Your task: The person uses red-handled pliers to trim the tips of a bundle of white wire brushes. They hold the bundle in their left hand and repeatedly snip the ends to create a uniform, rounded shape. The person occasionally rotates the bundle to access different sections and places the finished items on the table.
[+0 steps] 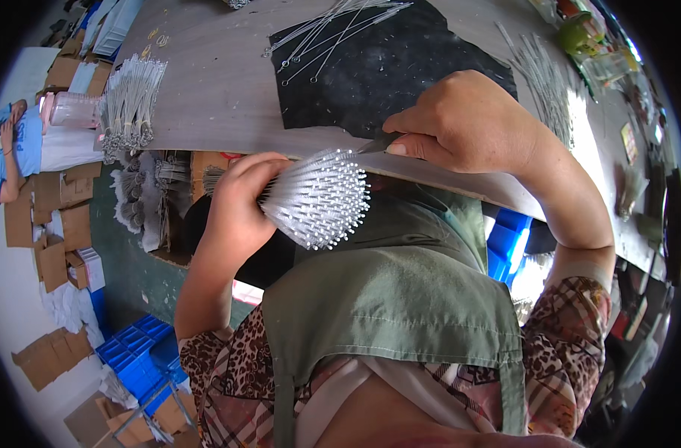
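The left hand (243, 198) is closed in a fist around a thick bundle (322, 200) of thin, bristly rods, whose pale tips fan out to the right; the back ends are hidden by the hand. The bundle is held up at the near edge of the table (213, 75), in front of the apron (408, 299). The right hand (460, 123) is just beyond it to the right, over the near part of a black sheet (348, 97); its thumb and forefinger are pinched narrowly on a thin dark piece (376, 142), too small to identify. As far as gathering goes, a large number of rods are already together in the left fist, their tips roughly even though not flush. Several loose wires (333, 33) with looped ends lie crossed at the far side of the sheet, outside the bundle. Another group of wires (542, 82) is spread on the table to the right, and standing out at the left end are packed sets (135, 97), grouped side by side. Whether those sets are finished, or how many rods remain to be handled, cannot be told.
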Demonstrator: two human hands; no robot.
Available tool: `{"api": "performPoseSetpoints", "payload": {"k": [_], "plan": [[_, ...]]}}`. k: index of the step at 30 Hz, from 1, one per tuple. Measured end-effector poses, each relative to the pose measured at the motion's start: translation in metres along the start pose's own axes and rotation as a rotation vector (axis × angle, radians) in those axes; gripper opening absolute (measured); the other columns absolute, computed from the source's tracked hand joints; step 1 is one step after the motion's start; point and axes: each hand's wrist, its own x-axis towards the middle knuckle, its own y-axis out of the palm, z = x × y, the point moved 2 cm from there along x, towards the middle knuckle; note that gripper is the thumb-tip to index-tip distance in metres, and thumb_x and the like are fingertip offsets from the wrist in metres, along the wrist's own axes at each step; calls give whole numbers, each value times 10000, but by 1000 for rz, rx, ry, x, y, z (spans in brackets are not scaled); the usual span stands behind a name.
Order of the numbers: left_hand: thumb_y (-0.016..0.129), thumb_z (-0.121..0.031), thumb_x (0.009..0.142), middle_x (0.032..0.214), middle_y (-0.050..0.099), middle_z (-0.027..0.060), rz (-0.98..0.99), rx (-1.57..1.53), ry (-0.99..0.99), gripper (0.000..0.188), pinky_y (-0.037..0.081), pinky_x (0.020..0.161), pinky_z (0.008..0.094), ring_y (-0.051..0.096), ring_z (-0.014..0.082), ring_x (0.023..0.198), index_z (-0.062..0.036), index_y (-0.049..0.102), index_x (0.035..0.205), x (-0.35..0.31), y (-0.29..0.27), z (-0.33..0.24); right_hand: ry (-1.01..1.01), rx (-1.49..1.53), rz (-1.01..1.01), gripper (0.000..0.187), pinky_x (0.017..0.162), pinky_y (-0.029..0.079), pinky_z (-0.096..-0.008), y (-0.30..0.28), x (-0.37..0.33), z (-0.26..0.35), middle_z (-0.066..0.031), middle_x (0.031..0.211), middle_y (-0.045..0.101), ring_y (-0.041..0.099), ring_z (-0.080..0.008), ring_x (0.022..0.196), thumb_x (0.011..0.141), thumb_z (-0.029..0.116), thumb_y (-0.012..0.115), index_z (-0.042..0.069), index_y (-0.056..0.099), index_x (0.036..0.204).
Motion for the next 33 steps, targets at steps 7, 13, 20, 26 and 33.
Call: {"api": "performPoseSetpoints", "payload": {"k": [7, 13, 20, 26, 33], "plan": [[699, -28, 657, 998, 646, 139, -35, -55, -28, 322, 475, 822, 348, 619, 301, 930, 5, 640, 972, 1, 3, 3, 0, -6, -13, 249, 558, 469, -390, 2, 0, -1, -116, 693, 641, 616, -306, 642, 814, 302, 644, 70, 695, 889], [728, -126, 698, 945, 661, 141, -143, -210, -150, 297, 474, 798, 348, 633, 283, 885, -10, 649, 960, -2, 11, 14, 107, 120, -90, 253, 590, 468, -429, 10, -3, -5, -125, 669, 612, 603, -334, 676, 873, 323, 545, 106, 670, 837], [736, -129, 690, 915, 666, 140, -136, -196, -98, 302, 471, 770, 345, 638, 282, 844, -8, 649, 953, 1, 13, 12, 114, 189, -129, 255, 591, 473, -425, 17, -3, -5, -124, 698, 628, 608, -337, 684, 883, 331, 537, 117, 676, 877], [738, -129, 688, 909, 665, 144, -136, -207, -100, 301, 471, 764, 341, 640, 280, 833, -1, 648, 946, 0, 13, 12, 118, 194, -136, 267, 598, 480, -419, 16, -3, -4, -128, 701, 631, 614, -332, 684, 884, 333, 535, 112, 683, 896], [737, -130, 687, 911, 665, 143, -123, -226, -90, 295, 473, 773, 346, 640, 282, 837, 4, 646, 933, 1, 13, 10, 116, 201, -141, 270, 608, 480, -421, 18, -3, -4, -129, 700, 633, 615, -332, 687, 888, 333, 530, 113, 687, 879]]}}
